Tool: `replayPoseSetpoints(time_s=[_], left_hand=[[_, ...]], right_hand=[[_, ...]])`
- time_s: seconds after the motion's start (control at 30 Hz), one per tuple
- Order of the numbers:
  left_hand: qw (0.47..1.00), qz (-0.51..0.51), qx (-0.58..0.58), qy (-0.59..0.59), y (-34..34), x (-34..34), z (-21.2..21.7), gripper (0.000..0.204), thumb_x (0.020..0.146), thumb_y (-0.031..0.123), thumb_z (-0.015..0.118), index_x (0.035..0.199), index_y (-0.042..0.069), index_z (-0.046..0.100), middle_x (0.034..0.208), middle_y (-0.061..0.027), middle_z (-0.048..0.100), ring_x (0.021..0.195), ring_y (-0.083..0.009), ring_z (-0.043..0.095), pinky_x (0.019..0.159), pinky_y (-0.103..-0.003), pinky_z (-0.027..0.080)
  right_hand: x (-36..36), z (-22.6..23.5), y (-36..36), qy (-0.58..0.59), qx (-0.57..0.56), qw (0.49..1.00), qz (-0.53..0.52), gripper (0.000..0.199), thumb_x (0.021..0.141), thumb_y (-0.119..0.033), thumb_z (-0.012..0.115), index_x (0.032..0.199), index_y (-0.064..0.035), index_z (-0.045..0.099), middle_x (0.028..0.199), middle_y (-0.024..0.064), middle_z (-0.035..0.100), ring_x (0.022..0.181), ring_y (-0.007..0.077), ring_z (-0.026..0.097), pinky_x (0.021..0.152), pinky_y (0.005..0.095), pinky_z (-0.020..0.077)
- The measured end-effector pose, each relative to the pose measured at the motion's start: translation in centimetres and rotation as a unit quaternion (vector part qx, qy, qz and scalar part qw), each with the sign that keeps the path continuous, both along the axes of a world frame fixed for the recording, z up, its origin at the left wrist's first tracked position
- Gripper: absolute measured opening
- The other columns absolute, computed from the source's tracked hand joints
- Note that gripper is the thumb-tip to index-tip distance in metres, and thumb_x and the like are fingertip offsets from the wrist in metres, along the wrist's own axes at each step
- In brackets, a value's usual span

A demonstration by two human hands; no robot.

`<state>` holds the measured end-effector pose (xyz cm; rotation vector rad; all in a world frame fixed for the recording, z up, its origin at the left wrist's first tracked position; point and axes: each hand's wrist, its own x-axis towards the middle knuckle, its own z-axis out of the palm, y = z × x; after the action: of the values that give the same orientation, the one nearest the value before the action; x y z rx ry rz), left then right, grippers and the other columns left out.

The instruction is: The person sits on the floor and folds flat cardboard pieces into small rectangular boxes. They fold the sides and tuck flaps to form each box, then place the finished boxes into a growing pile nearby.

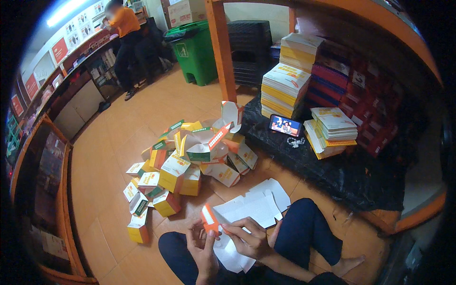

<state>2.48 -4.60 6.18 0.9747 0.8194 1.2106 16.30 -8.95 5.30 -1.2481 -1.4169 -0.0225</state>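
A partly folded cardboard food box [247, 209] lies across my lap, its white inner face up. One end panel, orange with a white pattern, stands raised from it. My left hand [202, 247] pinches this orange panel between thumb and fingers. At the panel's right edge, my right hand [249, 238] grips the card with closed fingertips. The far end of the sheet spreads flat toward my right knee. Just beyond it, on the tiled floor, is a heap of folded boxes [173, 173] in yellow, white, green and orange, several with open tops.
Flat box stacks [285, 83] stand on a black-covered low platform [361, 185] at right, with a smaller stack [332, 126] nearer. A phone [285, 125] leans there beside a beaded item [295, 142]. Behind are an orange post [221, 52], a green bin [194, 54] and a standing person [126, 40].
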Motion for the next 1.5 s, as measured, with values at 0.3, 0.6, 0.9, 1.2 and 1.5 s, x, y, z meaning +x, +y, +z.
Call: replayPoseSetpoints(time_s=[0.3,0.6,0.9,1.2,1.5], left_hand=[[0.987,0.057,-0.114,-0.097,-0.9,-0.2,-1.6,0.033,0.091,0.000,0.070,0.120,0.001,0.055,0.103,-0.0095,0.068,0.090,-0.0155,0.066,0.083,-0.026,0.053],[0.986,0.162,0.022,-0.034,-0.9,0.7,-2.4,0.008,0.092,0.001,0.070,0.098,-0.003,0.070,0.093,-0.0082,0.070,0.084,-0.0161,0.066,0.077,-0.028,0.051],[0.983,0.152,0.073,0.073,-1.3,-0.1,-2.1,0.009,0.089,-0.005,0.069,0.098,-0.004,0.072,0.095,-0.0077,0.072,0.087,-0.0130,0.067,0.082,-0.026,0.051],[0.964,0.190,0.136,0.128,-1.6,0.1,-3.0,0.009,0.089,-0.005,0.069,0.098,-0.005,0.071,0.093,-0.0078,0.071,0.086,-0.0139,0.066,0.077,-0.026,0.051],[0.950,0.238,0.109,0.172,-0.6,-1.5,-0.6,0.012,0.100,0.008,0.060,0.092,-0.001,0.062,0.092,-0.0061,0.064,0.088,-0.0134,0.062,0.081,-0.028,0.050]], right_hand=[[0.0,1.0,-0.2,0.103,-0.045,0.993,0.035,0.019,0.088,0.001,0.069,0.107,0.0006,0.070,0.091,0.0132,0.066,0.081,0.0271,0.067,0.071,0.0354,0.0547],[-0.9,0.8,-0.5,0.260,-0.126,0.951,0.113,0.010,0.096,-0.006,0.062,0.100,0.0026,0.065,0.098,0.0123,0.062,0.087,0.0203,0.062,0.079,0.0317,0.0496],[-2.6,1.3,0.6,0.284,-0.088,0.943,0.152,0.012,0.090,-0.004,0.072,0.101,0.0002,0.072,0.095,0.0084,0.064,0.090,0.0158,0.063,0.077,0.0281,0.0526],[-3.1,0.3,0.8,0.264,-0.110,0.947,0.145,0.016,0.088,-0.003,0.074,0.103,-0.0017,0.074,0.099,0.0092,0.065,0.094,0.0191,0.066,0.080,0.0306,0.0561],[-2.9,-0.3,1.1,-0.082,-0.094,0.986,0.115,0.060,0.084,-0.013,0.073,0.142,-0.0242,0.060,0.133,0.0084,0.058,0.111,0.0322,0.065,0.095,0.0444,0.0537]])
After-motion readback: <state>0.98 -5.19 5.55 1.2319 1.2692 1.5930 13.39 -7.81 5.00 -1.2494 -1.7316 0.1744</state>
